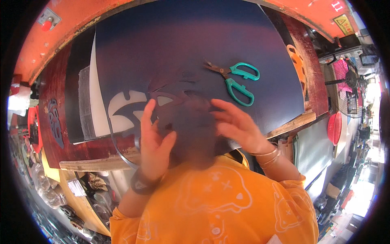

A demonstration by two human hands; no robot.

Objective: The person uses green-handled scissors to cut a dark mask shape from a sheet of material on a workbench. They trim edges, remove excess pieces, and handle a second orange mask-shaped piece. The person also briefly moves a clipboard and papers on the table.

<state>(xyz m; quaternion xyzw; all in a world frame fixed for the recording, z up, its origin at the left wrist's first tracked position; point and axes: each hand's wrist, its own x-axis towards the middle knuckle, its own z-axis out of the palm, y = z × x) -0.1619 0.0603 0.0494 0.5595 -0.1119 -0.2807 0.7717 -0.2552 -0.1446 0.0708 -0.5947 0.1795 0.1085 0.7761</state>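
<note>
A large dark blue sheet [170, 44] covers the work table, with shaped cut-outs on its left side and pale material showing through. Between my hands is a blurred dark piece [189, 134], seemingly of the same sheet material. My left hand [156, 142] has its thumb over the piece's left edge and its index finger stretched along the side. At the piece's right edge are the bent fingers of my right hand [239, 126]. Farther right on the sheet lie scissors [227, 73] with teal handles, their loops spread.
An orange machine frame [69, 40] with a red button [46, 25] arches over the far side. A dark shaped piece [55, 122] lies on the red board at left. An orange cut-out part [297, 67] is at right, with a fan [350, 83] and red basket [334, 128] beyond.
</note>
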